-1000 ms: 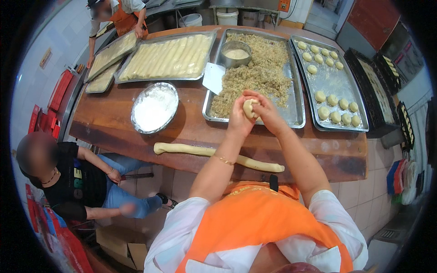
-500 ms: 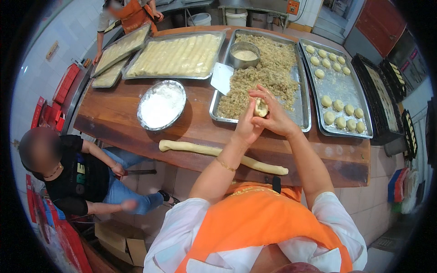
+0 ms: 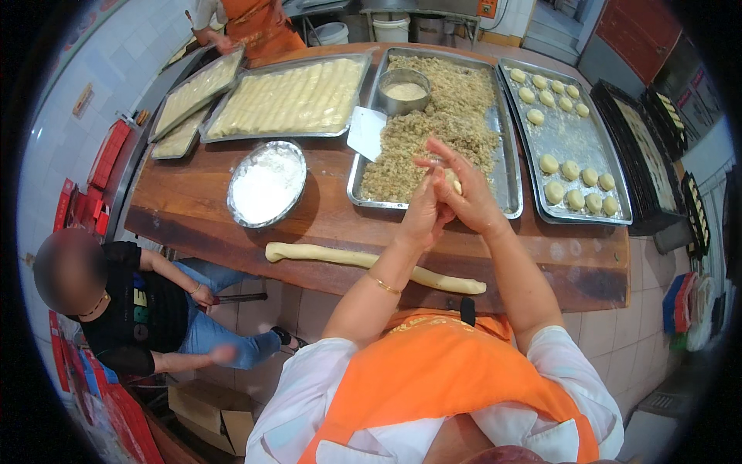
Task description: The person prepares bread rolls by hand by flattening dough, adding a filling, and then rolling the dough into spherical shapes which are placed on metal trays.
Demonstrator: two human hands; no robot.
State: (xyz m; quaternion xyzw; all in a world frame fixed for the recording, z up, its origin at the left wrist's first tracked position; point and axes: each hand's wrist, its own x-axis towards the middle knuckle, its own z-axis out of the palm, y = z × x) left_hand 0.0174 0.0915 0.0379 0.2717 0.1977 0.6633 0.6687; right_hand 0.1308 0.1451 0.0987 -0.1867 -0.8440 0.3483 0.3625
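Above the near edge of the filling tray, my left hand [image 3: 424, 210] and my right hand [image 3: 473, 199] are pressed together around a small dough piece [image 3: 456, 184]. Only a pale bit of that piece shows between the fingers of my right hand; the rest is hidden. My left fingers are curled under and against it, while some right fingers stretch upward. A long roll of dough [image 3: 325, 254] lies along the table's near edge, passing behind my left forearm. Crumbly brown filling [image 3: 456, 131] heaps in a metal tray [image 3: 506, 174] just beyond my hands.
A metal bowl [image 3: 404, 91] and a white scraper [image 3: 366, 133] rest in the filling tray. To the left stand a bowl of white flour [image 3: 267, 184] and wrapped trays of dough rolls [image 3: 286, 97]. Rightward, a tray [image 3: 568, 139] holds round dough balls. A person [image 3: 139, 309] sits at left; another [image 3: 259, 27] stands at the far side.
My hands have closed further over the dough piece, whose open top with filling showed before. The far person's hand has shifted along the stacked trays. The view has moved slightly.
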